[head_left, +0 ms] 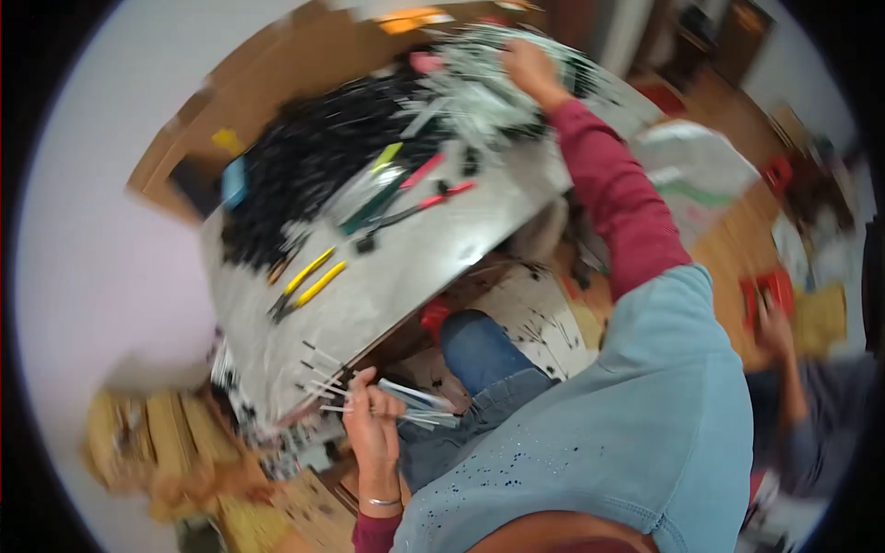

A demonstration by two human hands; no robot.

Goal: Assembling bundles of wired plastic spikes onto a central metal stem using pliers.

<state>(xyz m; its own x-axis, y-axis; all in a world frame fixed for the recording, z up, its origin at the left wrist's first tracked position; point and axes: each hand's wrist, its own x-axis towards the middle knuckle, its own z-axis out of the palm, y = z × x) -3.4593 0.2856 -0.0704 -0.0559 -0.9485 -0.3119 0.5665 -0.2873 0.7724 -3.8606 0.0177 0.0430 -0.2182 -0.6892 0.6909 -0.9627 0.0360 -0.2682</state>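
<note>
Low at the table's front edge, my left hand [371, 413] is closed around several thin white sticks [323, 378] with black tips, which fan out on both sides of the fist. My right arm stretches to the far right of the table. There my right hand [533, 72] rests at a heap of pale, clear thin plastic pieces [489, 92]; its fingers are blurred and partly hidden. Left of that heap spreads a big pile of small black parts [323, 138]. Yellow-handled pliers [309, 282] and red-handled pliers [424, 203] lie on the grey table top [406, 267].
Cardboard [249, 69] walls off the table's back edge. A white sack [696, 170] stands right of the table. Tan bundles [161, 438] sit on the floor at left. At far right another person's hand [772, 327] is near a red box [767, 293].
</note>
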